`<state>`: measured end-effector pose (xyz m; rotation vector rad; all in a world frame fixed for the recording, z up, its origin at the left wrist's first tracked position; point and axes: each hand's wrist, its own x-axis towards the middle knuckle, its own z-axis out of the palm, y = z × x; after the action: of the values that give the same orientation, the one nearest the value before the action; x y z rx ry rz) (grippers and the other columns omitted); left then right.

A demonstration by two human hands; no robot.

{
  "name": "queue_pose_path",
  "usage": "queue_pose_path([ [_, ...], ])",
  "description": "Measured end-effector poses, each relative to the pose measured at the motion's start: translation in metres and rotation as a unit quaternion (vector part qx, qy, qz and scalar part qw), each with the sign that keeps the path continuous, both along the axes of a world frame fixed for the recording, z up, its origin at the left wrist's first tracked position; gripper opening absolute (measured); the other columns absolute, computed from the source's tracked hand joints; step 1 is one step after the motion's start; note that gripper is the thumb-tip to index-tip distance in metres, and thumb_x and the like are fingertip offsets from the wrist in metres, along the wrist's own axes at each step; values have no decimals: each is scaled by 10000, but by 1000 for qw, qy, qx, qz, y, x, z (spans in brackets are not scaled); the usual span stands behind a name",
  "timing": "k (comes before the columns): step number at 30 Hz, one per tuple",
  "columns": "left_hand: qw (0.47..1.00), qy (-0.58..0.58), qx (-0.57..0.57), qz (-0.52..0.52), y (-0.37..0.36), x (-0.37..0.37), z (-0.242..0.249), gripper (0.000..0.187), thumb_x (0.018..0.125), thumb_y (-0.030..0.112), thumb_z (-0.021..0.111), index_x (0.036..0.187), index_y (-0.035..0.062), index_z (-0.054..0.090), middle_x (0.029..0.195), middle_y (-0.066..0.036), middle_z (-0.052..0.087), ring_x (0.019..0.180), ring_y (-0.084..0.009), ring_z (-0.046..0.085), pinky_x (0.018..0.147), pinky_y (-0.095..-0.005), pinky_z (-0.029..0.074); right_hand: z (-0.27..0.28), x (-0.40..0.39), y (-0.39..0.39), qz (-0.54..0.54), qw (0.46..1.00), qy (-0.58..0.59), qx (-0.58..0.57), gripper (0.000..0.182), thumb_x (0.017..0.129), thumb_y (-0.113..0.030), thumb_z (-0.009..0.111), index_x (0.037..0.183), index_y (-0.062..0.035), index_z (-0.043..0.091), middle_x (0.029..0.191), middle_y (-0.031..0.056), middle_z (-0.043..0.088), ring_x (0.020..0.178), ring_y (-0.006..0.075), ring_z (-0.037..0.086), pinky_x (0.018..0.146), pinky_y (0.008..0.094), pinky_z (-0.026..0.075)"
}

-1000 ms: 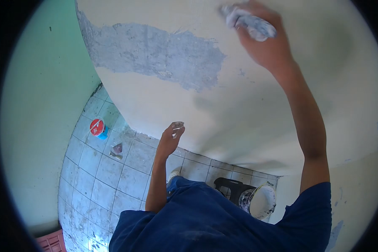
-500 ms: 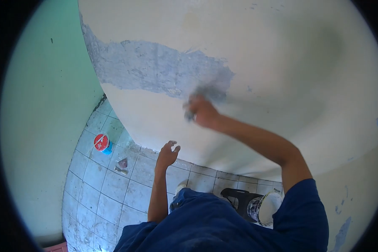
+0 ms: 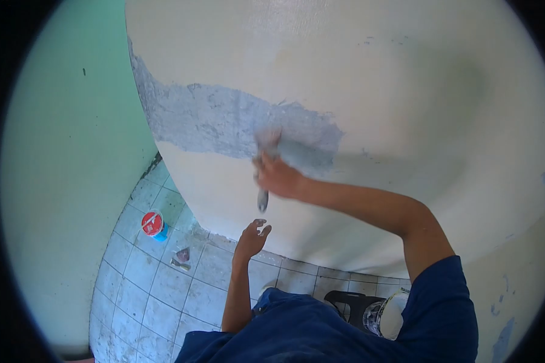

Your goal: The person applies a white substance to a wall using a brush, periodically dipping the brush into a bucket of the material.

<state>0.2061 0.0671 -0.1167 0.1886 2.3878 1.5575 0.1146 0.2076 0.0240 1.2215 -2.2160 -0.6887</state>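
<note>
Gripped in my right hand is a putty knife, its grey handle pointing down below my fist. Its blade is smeared by motion and overlaps the lower part of the grey bare patch on the cream wall. Lower down and a little to the left, my left hand hangs in front of the wall's foot, holding nothing. The thumb and loosely bent fingers of that hand are apart, with pale smears on the fingertips.
On the tiled floor at left stands a blue tub with a red lid. Small scraps lie beside it. Near my right side, a white bucket sits by a black stool-like object. A green wall rises at left.
My right hand has moved left and down across the patch with the putty knife, whose handle now shows more plainly. My left hand has shifted slightly in view along with the whole scene.
</note>
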Motion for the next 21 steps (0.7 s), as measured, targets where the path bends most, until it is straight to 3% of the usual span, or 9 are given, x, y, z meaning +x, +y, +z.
queue_pose_path([
  [2, 1000, 6, 7, 10, -7, 1, -5, 417, 861, 294, 573, 1156, 2, 528, 1150, -175, 578, 1040, -301, 577, 883, -358, 449, -11, 7, -5, -65, 957, -270, -87, 34, 690, -93, 595, 711, -70, 608, 975, 190, 561, 965, 369, 539, 688, 417, 499],
  [6, 999, -6, 16, 39, -20, 1, -17, 405, 868, 292, 563, 1143, -5, 534, 1130, -174, 590, 1045, -306, 572, 882, -362, 449, 53, -67, 21, -35, 925, -220, -306, 40, 675, -112, 618, 699, -108, 587, 736, 83, 619, 770, 248, 607, 654, 373, 478],
  [7, 999, -8, 9, 43, -21, 2, -20, 402, 869, 291, 561, 1140, -5, 537, 1124, -174, 593, 1046, -306, 572, 881, -362, 449, 103, -71, 25, -73, 880, -283, -375, 153, 711, -165, 560, 782, -39, 609, 817, 209, 613, 787, 381, 587, 704, 442, 480],
  [10, 999, -9, 30, 42, -17, -1, -21, 434, 859, 318, 561, 1147, -6, 531, 1128, -213, 577, 990, -331, 594, 850, -367, 463, 248, -38, 19, 82, 900, -117, -411, 144, 762, -207, 542, 763, -68, 579, 739, 170, 611, 671, 355, 575, 628, 430, 486],
  [12, 999, -1, 27, 39, -12, 1, -2, 412, 861, 302, 569, 1135, -4, 539, 1107, -193, 594, 1012, -300, 589, 855, -353, 461, 307, 13, 10, 17, 921, -21, -389, 96, 739, -134, 554, 809, -86, 599, 758, 125, 626, 749, 290, 605, 609, 376, 492],
  [15, 998, 27, 55, 27, 1, -5, -3, 402, 857, 292, 583, 1130, 0, 545, 1099, -180, 602, 1005, -279, 596, 848, -341, 464, 285, 14, 18, 134, 927, 196, -292, 152, 703, -128, 594, 851, -102, 613, 949, 122, 614, 859, 296, 599, 577, 371, 501],
  [16, 996, 42, 71, 22, 6, -8, -5, 403, 854, 291, 588, 1131, 1, 545, 1100, -179, 602, 996, -275, 601, 842, -339, 467, 249, 15, 13, 4, 947, 228, -225, 202, 701, -136, 601, 901, -122, 620, 1146, 170, 523, 972, 344, 552, 623, 414, 516],
  [19, 997, 43, 59, 0, 16, -8, 6, 402, 849, 283, 599, 1134, 4, 545, 1104, -177, 600, 971, -275, 611, 833, -340, 471, 84, 2, 12, 25, 986, 83, -142, 193, 739, -121, 535, 837, 37, 589, 1101, 284, 497, 1013, 425, 475, 761, 481, 485],
  [21, 999, 46, 15, -5, 17, -7, 13, 449, 846, 315, 592, 1154, -4, 523, 1129, -208, 575, 992, -346, 588, 839, -373, 467, -32, 12, 27, -18, 997, -75, -27, 145, 719, -144, 544, 800, -39, 602, 1033, 228, 530, 989, 418, 503, 775, 474, 479],
])
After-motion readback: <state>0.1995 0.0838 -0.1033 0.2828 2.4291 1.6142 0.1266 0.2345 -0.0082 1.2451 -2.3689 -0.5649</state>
